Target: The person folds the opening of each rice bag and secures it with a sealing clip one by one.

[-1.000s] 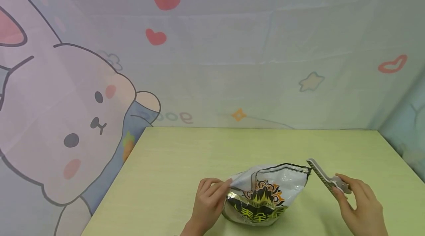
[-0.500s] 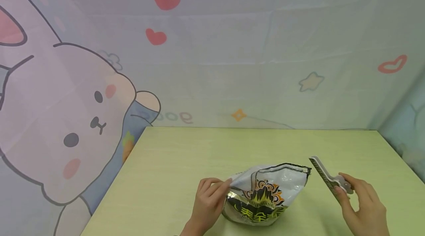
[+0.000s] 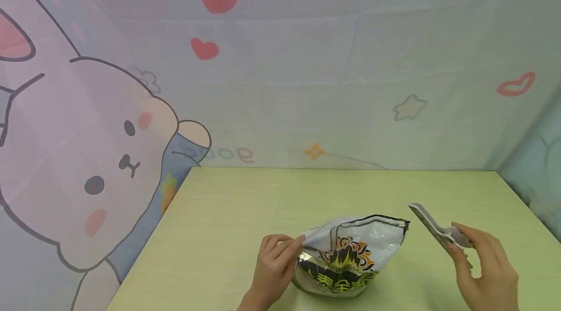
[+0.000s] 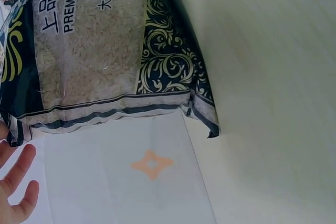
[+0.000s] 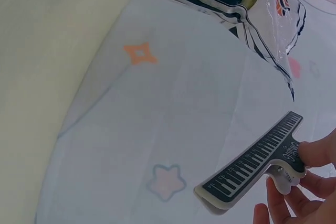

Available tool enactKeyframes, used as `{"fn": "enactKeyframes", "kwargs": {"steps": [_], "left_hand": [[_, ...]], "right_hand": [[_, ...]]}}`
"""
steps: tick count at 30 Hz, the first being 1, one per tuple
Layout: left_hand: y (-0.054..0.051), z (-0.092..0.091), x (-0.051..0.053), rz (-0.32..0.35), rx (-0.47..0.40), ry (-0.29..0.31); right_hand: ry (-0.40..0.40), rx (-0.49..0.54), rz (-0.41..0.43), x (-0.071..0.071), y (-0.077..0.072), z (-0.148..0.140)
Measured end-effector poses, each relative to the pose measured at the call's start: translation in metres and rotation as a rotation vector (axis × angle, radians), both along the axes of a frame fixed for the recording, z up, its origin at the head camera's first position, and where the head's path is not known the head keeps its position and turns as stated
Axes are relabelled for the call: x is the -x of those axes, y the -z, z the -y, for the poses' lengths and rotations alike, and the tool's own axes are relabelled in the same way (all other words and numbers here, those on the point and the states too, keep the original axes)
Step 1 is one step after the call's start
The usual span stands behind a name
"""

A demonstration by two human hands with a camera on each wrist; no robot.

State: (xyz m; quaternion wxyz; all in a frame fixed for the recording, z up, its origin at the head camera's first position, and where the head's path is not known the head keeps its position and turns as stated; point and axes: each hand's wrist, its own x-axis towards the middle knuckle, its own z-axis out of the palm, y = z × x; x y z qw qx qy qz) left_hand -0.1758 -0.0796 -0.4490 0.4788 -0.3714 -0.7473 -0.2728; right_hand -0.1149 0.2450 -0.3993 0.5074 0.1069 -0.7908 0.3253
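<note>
The rice bag (image 3: 346,272) sat on the tabletop (image 3: 236,204) between the two hands, touching the left and apart from the right. The left hand (image 3: 272,267) pinched the bag's upper corner on its own side, thumb and finger together there, the other fingers loosely bent. From that pinch the bag's top edge ran across toward the right hand (image 3: 488,269), ending in a free corner that the right hand was nearer to. The right hand gripped the handles of a long clip (image 3: 434,227) between thumb and fingers. The clip's long axis slanted away from the person and toward the left hand's side, crosswise to the bag's edge, its far end just beside the free corner. Whether its jaws were parted was hard to tell.
</note>
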Motion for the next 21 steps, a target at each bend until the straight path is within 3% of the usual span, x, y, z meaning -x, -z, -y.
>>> {"fn": "enactKeyframes", "kwargs": {"steps": [21], "left_hand": [[-0.002, 0.000, 0.000, -0.010, -0.012, 0.002]], "right_hand": [[-0.061, 0.008, -0.106, -0.005, -0.030, 0.012]]}}
